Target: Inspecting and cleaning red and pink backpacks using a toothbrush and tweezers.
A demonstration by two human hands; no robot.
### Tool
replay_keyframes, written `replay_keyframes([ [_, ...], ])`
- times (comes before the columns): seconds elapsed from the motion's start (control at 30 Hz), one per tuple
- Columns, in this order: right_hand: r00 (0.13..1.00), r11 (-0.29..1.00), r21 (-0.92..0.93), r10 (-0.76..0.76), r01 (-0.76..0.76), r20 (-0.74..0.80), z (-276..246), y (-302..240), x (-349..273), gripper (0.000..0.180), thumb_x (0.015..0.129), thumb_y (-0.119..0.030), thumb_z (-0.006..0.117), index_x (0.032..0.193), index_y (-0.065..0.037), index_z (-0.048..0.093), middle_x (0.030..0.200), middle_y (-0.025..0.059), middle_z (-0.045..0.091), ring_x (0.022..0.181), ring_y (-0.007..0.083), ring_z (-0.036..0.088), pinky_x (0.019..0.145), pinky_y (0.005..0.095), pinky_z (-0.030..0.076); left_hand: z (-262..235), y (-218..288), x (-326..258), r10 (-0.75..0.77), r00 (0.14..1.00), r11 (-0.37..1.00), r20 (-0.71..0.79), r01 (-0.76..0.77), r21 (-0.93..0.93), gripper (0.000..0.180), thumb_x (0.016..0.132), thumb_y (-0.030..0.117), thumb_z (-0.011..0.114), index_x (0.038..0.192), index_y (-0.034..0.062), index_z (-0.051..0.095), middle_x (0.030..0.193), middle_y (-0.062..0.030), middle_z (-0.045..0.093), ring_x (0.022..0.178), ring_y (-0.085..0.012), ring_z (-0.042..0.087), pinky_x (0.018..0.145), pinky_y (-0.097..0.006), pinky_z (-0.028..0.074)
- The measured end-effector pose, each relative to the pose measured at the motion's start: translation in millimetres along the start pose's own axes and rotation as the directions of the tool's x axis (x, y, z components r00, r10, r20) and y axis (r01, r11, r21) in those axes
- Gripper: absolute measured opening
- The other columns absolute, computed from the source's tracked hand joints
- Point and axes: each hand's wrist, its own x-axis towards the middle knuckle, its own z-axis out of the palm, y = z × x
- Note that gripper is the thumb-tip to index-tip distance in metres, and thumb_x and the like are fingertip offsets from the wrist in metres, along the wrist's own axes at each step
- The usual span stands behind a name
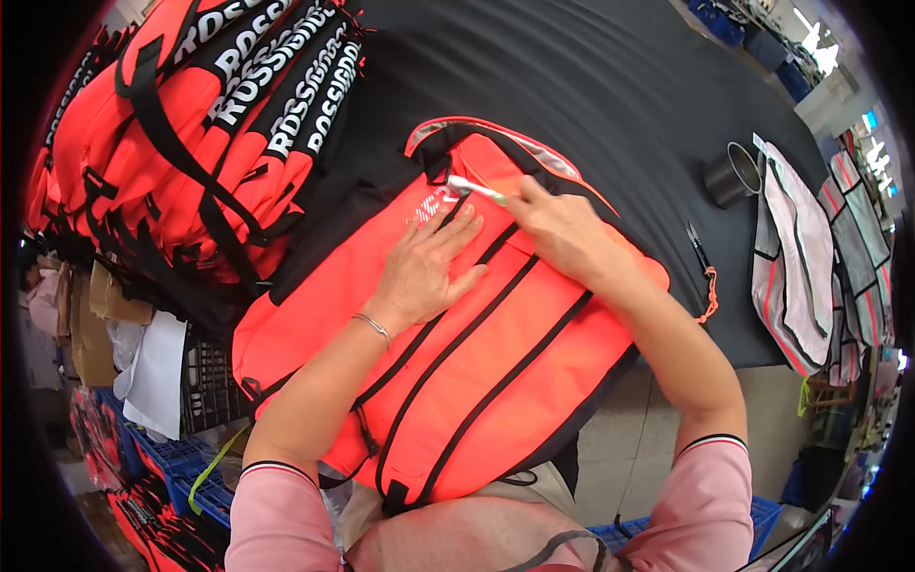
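A large orange fabric bag with black straps [477, 362] lies near on the black-covered table [610, 86]; a stack of similar orange bags [191, 133] sits far left, a dark metal cup [732, 174] far right.

the person wears a pink top with short sleeves, and each sleeve ends in a thin dark line at the hem. the forearms are bare. on the wrist of the left hand [426, 270] there is a thin silver bracelet [373, 327].

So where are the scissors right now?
The scissors lie on the black table, to the person's right, between the orange bag and the dark metal cup.
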Motion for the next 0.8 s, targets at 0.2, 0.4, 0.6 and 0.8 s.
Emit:
replay_keyframes([
  [0.2, 0.997, 0.988, -0.134, 0.077, -0.076, 0.002, -31.9, -7.9, -22.5, 0.037, 0.081, 0.000, 0.061, 0.117, -0.004, 0.059, 0.091, 0.0091, 0.055, 0.065, 0.0268, 0.064, 0.051, 0.0367, 0.052, 1.6, -5.8, -5.4, -0.003, 0.999, 0.997, -0.037, 0.000, -0.071, 0.058, 0.090, 0.044, 0.062, 0.139, 0.0130, 0.054, 0.146, -0.0081, 0.049, 0.136, -0.0326, 0.043, 0.112, -0.054, 0.033],
  [0.4, 0.999, 0.975, -0.218, 0.034, -0.029, 0.020, -30.6, -18.7, -36.5, 0.035, 0.079, 0.001, 0.063, 0.114, -0.001, 0.060, 0.089, 0.0067, 0.053, 0.064, 0.0224, 0.063, 0.047, 0.0341, 0.049, 3.2, -6.3, -4.4, -0.005, 0.999, 0.996, -0.054, 0.000, -0.084, 0.056, 0.089, 0.041, 0.064, 0.136, 0.0116, 0.056, 0.145, -0.0077, 0.051, 0.134, -0.0333, 0.046, 0.112, -0.055, 0.033],
  [0.6, 0.992, 0.953, -0.298, 0.081, -0.048, 0.100, -15.6, -17.0, -17.0, 0.023, 0.080, 0.000, 0.059, 0.103, -0.001, 0.056, 0.091, 0.0083, 0.049, 0.062, 0.0232, 0.062, 0.046, 0.0350, 0.048, 2.1, -5.1, -2.7, -0.016, 0.997, 0.995, -0.079, 0.008, -0.095, 0.056, 0.089, 0.040, 0.064, 0.136, 0.0106, 0.056, 0.143, -0.0083, 0.052, 0.133, -0.0333, 0.046, 0.112, -0.054, 0.033],
  [0.8, 0.990, 0.982, -0.186, 0.045, -0.020, 0.131, -24.3, -20.3, -29.1, 0.025, 0.080, 0.001, 0.059, 0.104, -0.001, 0.057, 0.094, 0.0103, 0.051, 0.065, 0.0255, 0.062, 0.050, 0.0370, 0.051, -0.1, -4.9, -7.0, -0.021, 0.999, 0.998, -0.045, 0.019, -0.061, 0.058, 0.091, 0.042, 0.063, 0.138, 0.0101, 0.054, 0.145, -0.0091, 0.051, 0.135, -0.0326, 0.044, 0.112, -0.056, 0.033],
])
